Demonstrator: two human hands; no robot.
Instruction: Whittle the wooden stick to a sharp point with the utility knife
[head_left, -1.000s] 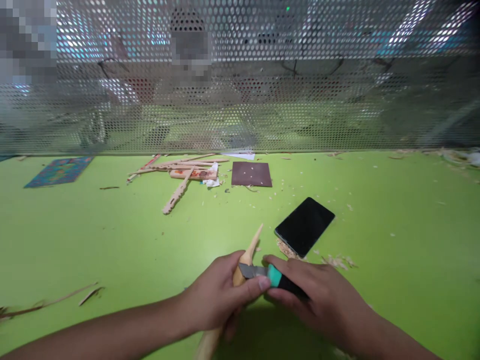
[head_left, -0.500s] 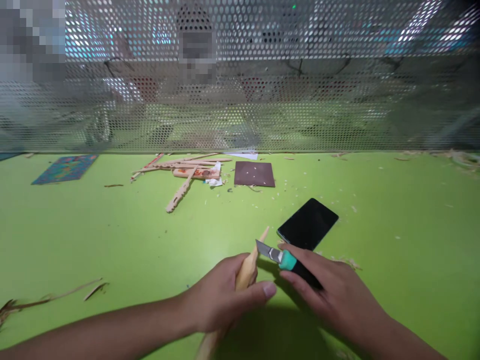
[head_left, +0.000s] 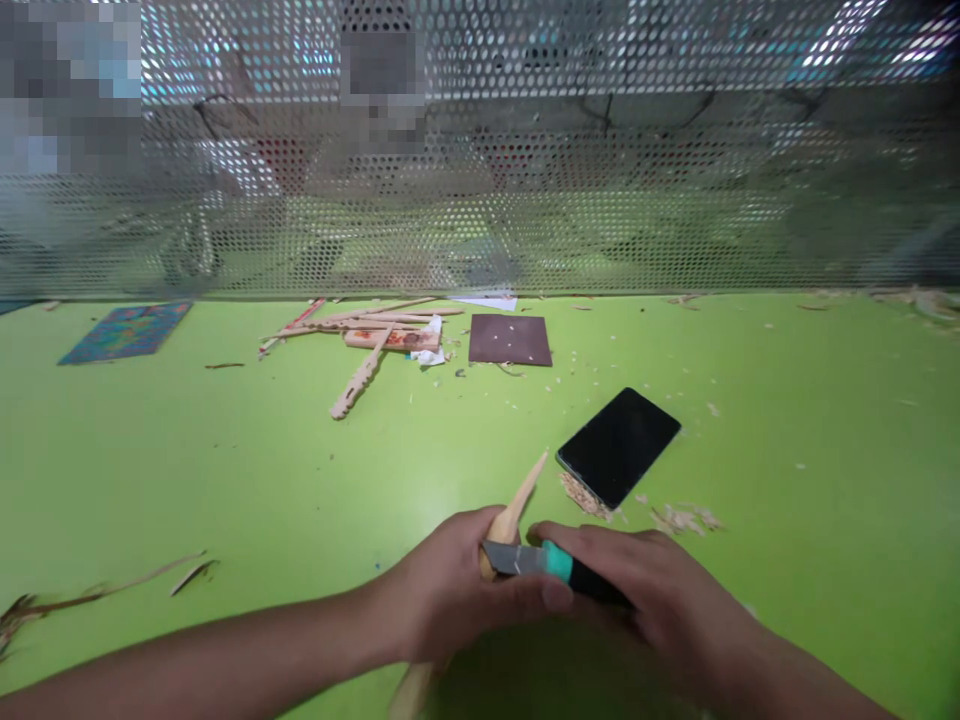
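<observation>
My left hand (head_left: 450, 595) is wrapped round a pale wooden stick (head_left: 521, 500) whose pointed tip aims away to the upper right. My right hand (head_left: 645, 600) grips a small knife (head_left: 544, 560) with a teal collar and black handle. Its grey blade lies across the stick just above my left fingers, and my left thumb rests against the blade's back. Both hands are low in the middle of the green table (head_left: 225, 470).
A black phone (head_left: 619, 445) lies just beyond the stick's tip, with wood shavings (head_left: 679, 518) beside it. Farther back are a brown square sheet (head_left: 510, 340), a pile of wooden strips (head_left: 367, 345) and a colourful card (head_left: 127, 332). A perforated metal screen (head_left: 480, 200) closes off the table's far edge.
The knife had slid out towards the stick's tip half a second ago; now it is back down on the stick near my left hand, with my thumb on the blade again.
</observation>
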